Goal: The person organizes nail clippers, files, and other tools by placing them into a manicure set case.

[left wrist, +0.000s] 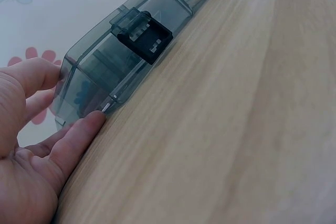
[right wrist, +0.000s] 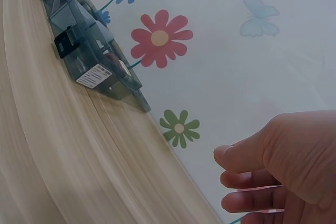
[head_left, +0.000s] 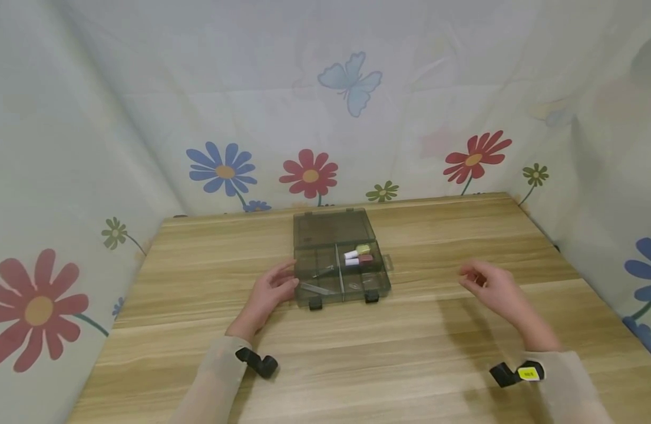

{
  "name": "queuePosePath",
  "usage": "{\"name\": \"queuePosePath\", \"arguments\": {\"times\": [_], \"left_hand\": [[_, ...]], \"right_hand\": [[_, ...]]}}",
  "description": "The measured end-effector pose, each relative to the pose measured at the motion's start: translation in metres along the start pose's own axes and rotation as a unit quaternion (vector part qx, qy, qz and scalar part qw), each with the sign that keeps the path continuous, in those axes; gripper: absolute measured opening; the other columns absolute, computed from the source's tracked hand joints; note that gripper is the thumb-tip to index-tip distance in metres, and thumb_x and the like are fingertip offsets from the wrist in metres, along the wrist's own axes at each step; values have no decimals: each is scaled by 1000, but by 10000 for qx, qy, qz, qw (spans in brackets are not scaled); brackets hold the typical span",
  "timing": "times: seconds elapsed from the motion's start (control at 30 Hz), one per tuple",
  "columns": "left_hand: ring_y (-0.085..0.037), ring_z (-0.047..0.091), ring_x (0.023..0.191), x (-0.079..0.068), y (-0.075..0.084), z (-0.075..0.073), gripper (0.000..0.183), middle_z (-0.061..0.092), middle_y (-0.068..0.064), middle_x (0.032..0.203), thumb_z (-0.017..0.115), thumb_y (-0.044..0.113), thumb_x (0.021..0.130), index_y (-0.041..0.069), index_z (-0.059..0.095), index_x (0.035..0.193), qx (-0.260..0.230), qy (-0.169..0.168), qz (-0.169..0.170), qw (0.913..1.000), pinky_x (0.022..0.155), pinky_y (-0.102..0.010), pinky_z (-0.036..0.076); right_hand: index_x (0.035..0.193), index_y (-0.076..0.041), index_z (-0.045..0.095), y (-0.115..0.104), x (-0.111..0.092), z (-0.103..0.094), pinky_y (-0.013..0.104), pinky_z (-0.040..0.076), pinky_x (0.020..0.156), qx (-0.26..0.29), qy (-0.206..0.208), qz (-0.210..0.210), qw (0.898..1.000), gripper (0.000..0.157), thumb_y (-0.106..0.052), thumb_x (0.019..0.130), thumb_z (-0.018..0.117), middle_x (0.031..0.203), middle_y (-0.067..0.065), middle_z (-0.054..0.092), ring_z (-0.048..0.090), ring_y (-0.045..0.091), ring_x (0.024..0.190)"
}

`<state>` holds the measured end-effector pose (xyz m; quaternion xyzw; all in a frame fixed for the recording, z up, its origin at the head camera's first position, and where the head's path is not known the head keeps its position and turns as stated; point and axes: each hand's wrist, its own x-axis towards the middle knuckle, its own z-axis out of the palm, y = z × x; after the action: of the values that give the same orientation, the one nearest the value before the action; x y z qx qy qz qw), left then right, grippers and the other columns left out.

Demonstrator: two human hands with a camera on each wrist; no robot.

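A smoky see-through compartment box sits at mid-table with its lid folded back. Two small nail polish bottles, one yellow-green and one dark red, both white-capped, lie in its back right compartment. Against the box's left end rest the fingers and thumb of my left hand; the left wrist view has these fingers low beside the wall. My right hand hovers over the table to the right, apart from the box. Its fingers are loosely bent and hold nothing.
Two black latches, left and right, stick out at the box's front. A white label is on its side. The wooden table ends at a flower-printed curtain at the back and sides.
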<state>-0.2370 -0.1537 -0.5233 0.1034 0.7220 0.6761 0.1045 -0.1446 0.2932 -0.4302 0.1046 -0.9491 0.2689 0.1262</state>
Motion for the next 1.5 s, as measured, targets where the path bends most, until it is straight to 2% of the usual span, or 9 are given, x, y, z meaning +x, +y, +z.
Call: {"name": "queuePosePath", "arguments": {"times": [0.3, 0.57, 0.77, 0.9, 1.0, 1.23, 1.37, 1.5], "left_hand": [[-28, 50, 117, 1, 0, -1, 55, 47, -15, 133, 67, 26, 87, 18, 46, 137, -28, -55, 40, 10000, 84, -37, 51], [-29, 51, 115, 1, -1, 1, 55, 47, -17, 132, 66, 22, 88, 13, 45, 138, -65, -4, 73, 10000, 83, -35, 52], [-29, 52, 113, 1, 0, 1, 53, 48, -18, 131, 66, 22, 88, 13, 46, 137, -28, 55, 125, 9999, 82, -35, 52], [-30, 52, 114, 1, 0, 0, 52, 48, -18, 131, 65, 20, 89, 14, 46, 137, -27, 34, 65, 10000, 82, -34, 52], [-31, 50, 115, 1, 4, 0, 52, 46, -19, 132, 64, 18, 90, 12, 45, 138, -82, -28, -13, 10000, 83, -34, 51], [-34, 48, 117, -7, 23, 4, 53, 43, -25, 135, 61, 11, 91, 4, 40, 140, -56, -135, -79, 9999, 84, -35, 51], [-34, 48, 117, -8, 26, 5, 53, 42, -25, 135, 60, 10, 91, 5, 40, 140, -47, -127, -123, 9998, 84, -36, 51], [-33, 49, 116, -3, 14, 3, 53, 44, -22, 134, 63, 16, 90, 9, 43, 139, -87, -88, -33, 9999, 84, -37, 51]], "right_hand": [[96, 0, 64, 9, -6, -13, 26, 43, 55, -17, 93, 225, 9997, 12, -2, 85, 66, 76, 2, 59, 50, 16, 69], [97, 0, 64, 20, -13, -25, 25, 42, 53, -143, 224, 297, 9992, 12, -4, 85, 66, 76, 3, 58, 50, 15, 68], [97, 1, 63, 27, -15, -31, 26, 43, 54, -127, 111, 501, 9986, 13, -7, 87, 65, 80, 6, 61, 52, 19, 71], [100, 2, 62, 32, -16, -34, 31, 44, 58, -158, 11, 659, 9977, 16, -9, 88, 64, 83, 10, 62, 53, 23, 74], [100, 4, 62, 36, -17, -34, 34, 44, 60, -177, -8, 680, 9975, 17, -9, 88, 64, 84, 12, 62, 54, 25, 75], [99, 4, 62, 44, -19, -34, 36, 45, 62, -233, 101, 627, 9977, 15, -5, 87, 64, 85, 13, 63, 55, 26, 75], [99, 4, 62, 49, -20, -35, 37, 45, 62, -210, 51, 685, 9974, 15, -6, 88, 64, 86, 14, 63, 55, 28, 76], [96, 3, 62, 55, -21, -34, 37, 45, 62, -244, 47, 700, 9972, 12, -4, 87, 63, 84, 14, 62, 55, 28, 76]]}}
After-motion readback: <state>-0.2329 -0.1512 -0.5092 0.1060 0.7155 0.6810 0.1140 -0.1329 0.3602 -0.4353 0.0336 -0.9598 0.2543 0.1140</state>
